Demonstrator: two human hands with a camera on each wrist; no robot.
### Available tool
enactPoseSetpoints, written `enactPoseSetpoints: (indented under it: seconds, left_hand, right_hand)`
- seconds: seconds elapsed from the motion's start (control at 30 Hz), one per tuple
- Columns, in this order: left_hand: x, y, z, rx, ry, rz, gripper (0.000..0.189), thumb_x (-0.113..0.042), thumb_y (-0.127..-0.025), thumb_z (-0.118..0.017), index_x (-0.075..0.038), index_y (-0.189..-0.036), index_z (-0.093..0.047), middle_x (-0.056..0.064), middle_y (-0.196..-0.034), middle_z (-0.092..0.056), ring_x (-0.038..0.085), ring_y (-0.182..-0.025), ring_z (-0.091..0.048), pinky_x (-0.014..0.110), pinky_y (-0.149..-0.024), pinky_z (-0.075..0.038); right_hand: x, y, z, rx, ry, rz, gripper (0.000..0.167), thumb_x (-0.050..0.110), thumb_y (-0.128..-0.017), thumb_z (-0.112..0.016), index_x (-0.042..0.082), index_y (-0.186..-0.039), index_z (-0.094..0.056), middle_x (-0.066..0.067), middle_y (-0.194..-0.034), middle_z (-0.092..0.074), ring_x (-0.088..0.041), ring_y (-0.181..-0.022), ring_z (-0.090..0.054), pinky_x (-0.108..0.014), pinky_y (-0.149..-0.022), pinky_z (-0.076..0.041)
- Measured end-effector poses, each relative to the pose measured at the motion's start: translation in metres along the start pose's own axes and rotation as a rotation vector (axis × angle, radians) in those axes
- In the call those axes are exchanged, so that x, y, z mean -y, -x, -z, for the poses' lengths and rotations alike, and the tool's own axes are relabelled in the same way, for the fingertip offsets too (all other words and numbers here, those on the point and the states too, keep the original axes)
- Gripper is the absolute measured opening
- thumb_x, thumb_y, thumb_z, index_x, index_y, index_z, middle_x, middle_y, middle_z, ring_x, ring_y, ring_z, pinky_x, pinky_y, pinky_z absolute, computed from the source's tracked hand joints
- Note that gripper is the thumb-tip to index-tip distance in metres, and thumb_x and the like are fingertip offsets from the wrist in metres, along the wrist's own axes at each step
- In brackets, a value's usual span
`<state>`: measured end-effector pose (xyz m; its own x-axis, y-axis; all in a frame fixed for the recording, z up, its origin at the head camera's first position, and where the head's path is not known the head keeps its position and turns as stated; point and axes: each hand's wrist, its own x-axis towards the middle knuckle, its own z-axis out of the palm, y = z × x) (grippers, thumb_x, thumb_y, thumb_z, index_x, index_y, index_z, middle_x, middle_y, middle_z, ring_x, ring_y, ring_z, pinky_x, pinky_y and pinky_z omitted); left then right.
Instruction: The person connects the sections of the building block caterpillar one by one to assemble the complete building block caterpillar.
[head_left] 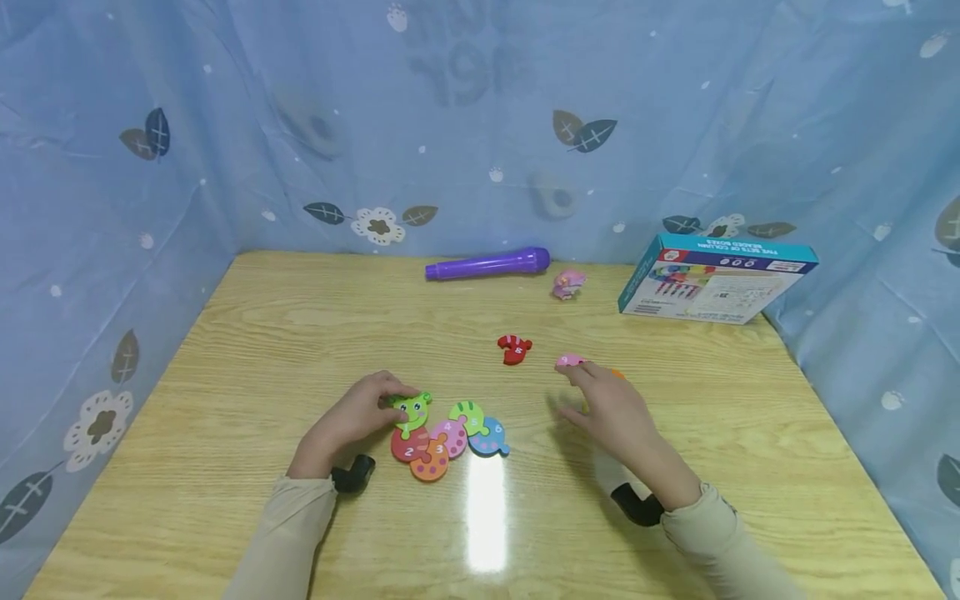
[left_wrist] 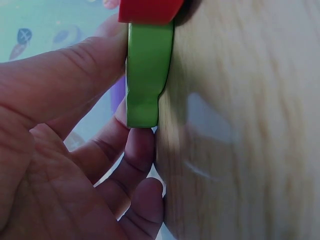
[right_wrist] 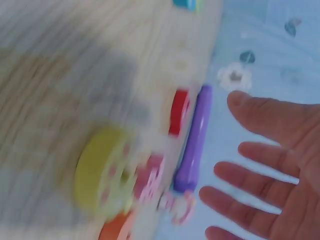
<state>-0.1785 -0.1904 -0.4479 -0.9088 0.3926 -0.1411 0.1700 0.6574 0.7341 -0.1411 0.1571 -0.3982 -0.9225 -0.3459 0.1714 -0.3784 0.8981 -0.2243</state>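
My left hand (head_left: 358, 414) pinches the green smiling caterpillar-head puzzle piece (head_left: 412, 410) between thumb and fingers, flat on the table. Joined below and to its right runs a chain: red piece 2 (head_left: 408, 445), orange piece 3 (head_left: 430, 463), pink piece 4 (head_left: 450, 438), green piece 5 (head_left: 467, 415) and blue piece 6 (head_left: 487, 438). Over loose pieces at the right is my right hand (head_left: 611, 412), fingers spread and holding nothing. A yellow piece (right_wrist: 100, 172), a pink piece (right_wrist: 149, 179) and an orange piece (right_wrist: 116, 227) lie near it, partly hidden in the head view.
A loose red piece (head_left: 513, 350) lies beyond the chain. At the table's back are a purple toy microphone (head_left: 487, 264), a small pink figurine (head_left: 568, 284) and a teal-edged toy box (head_left: 716, 279). Blue patterned cloth (head_left: 465, 125) hangs behind and at both sides.
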Motion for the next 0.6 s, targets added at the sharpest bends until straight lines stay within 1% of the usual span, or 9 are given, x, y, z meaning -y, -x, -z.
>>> enactPoseSetpoints:
  seconds: [0.1,0.27,0.37,0.5,0.6]
  left_hand:
    - [0.001,0.001,0.000,0.001,0.007,-0.002,0.033,-0.008,-0.081,-0.069,-0.014,-0.113,-0.067,0.002,-0.100,-0.056,0.020,-0.096,-0.051,0.041,-0.088,-0.042]
    - [0.001,-0.001,0.001,0.004,0.007,-0.018,0.033,-0.008,-0.081,-0.069,-0.013,-0.113,-0.067,0.002,-0.101,-0.057,0.021,-0.098,-0.052,0.043,-0.090,-0.042]
    - [0.002,0.000,0.002,0.005,0.005,-0.019,0.033,-0.008,-0.081,-0.069,-0.013,-0.114,-0.067,0.002,-0.101,-0.057,0.021,-0.097,-0.051,0.043,-0.090,-0.042]
    - [0.002,0.001,0.002,0.005,0.000,-0.026,0.033,-0.008,-0.081,-0.069,-0.013,-0.114,-0.067,0.002,-0.100,-0.057,0.020,-0.095,-0.051,0.042,-0.088,-0.042]
    - [0.001,-0.001,0.001,0.013,-0.005,-0.035,0.033,-0.008,-0.081,-0.069,-0.012,-0.114,-0.067,0.002,-0.100,-0.057,0.020,-0.094,-0.050,0.040,-0.086,-0.042]
  right_hand:
    - [-0.015,0.003,0.003,-0.010,-0.024,-0.004,0.055,0.019,-0.072,-0.079,0.005,-0.121,-0.058,-0.011,-0.104,-0.061,-0.026,-0.089,-0.060,-0.042,-0.072,-0.050]
    - [-0.039,0.002,0.005,-0.012,-0.070,0.020,0.054,0.017,-0.074,-0.077,0.002,-0.122,-0.057,-0.013,-0.109,-0.059,-0.029,-0.097,-0.058,-0.045,-0.081,-0.048]
    - [-0.050,0.001,0.004,-0.009,-0.112,0.026,0.052,0.016,-0.075,-0.077,0.001,-0.121,-0.058,-0.014,-0.111,-0.058,-0.029,-0.097,-0.057,-0.044,-0.081,-0.048]
    - [-0.061,0.001,0.004,0.023,-0.142,0.000,0.051,0.012,-0.074,-0.077,0.001,-0.120,-0.057,-0.015,-0.114,-0.056,-0.030,-0.099,-0.055,-0.045,-0.083,-0.047]
    - [-0.068,0.002,0.005,0.050,-0.121,-0.022,0.051,0.012,-0.075,-0.076,0.000,-0.121,-0.057,-0.016,-0.115,-0.056,-0.032,-0.103,-0.054,-0.047,-0.086,-0.045]
